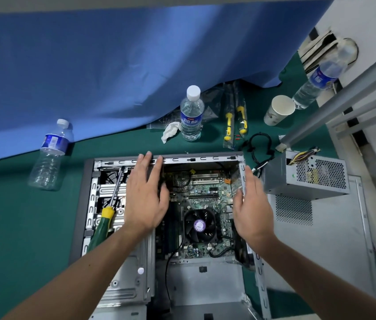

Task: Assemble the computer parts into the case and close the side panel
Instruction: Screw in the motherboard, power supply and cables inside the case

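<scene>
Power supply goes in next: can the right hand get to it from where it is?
Probably yes. The right hand is open at the case's right edge, and the power supply sits just beyond it on the side panel, nothing between.

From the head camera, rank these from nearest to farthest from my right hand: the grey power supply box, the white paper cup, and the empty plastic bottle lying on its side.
From the right hand:
1. Grey power supply box, just right.
2. White paper cup, beyond it.
3. Empty plastic bottle lying on its side, far left.
</scene>
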Demonstrator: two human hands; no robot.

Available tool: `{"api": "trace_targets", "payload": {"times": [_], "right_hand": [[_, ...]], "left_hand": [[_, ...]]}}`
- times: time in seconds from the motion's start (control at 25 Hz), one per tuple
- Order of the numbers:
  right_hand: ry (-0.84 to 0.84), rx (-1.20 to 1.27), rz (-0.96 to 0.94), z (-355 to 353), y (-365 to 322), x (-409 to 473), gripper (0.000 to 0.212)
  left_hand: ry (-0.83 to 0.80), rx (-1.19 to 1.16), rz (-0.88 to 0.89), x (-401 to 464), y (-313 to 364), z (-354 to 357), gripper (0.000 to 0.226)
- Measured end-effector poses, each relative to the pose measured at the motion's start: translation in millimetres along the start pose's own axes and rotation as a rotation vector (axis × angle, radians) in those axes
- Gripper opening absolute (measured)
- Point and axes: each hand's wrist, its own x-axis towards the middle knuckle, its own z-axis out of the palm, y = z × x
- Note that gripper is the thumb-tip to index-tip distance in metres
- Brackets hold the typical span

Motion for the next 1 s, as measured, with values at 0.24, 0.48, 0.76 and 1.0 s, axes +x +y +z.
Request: {"api": "trace_targets", "payload": {"times": [0.24, 0.48, 0.76, 1.0], "right_hand": [[0.216, -0.138, -0.272, -8, -1, -6, 0.05], [-0.702, -0.52, -0.602, -27, -43, 57, 0.047], [-0.923, -0.892, -0.654, -7, -59, 68, 0.026], [-0.849, -0.906, -0.543, -2, -62, 84, 0.025]], "left_hand": [[-0.002, 0.019, -0.018, 1, 2, 1, 0.067], [0.027, 0.014, -0.02, 0, 2, 1, 0.068], [0.069, -0.001, 0.012, 1, 0, 4, 0.066], [0.088, -0.004, 0.029, 0, 0, 4, 0.065]]}}
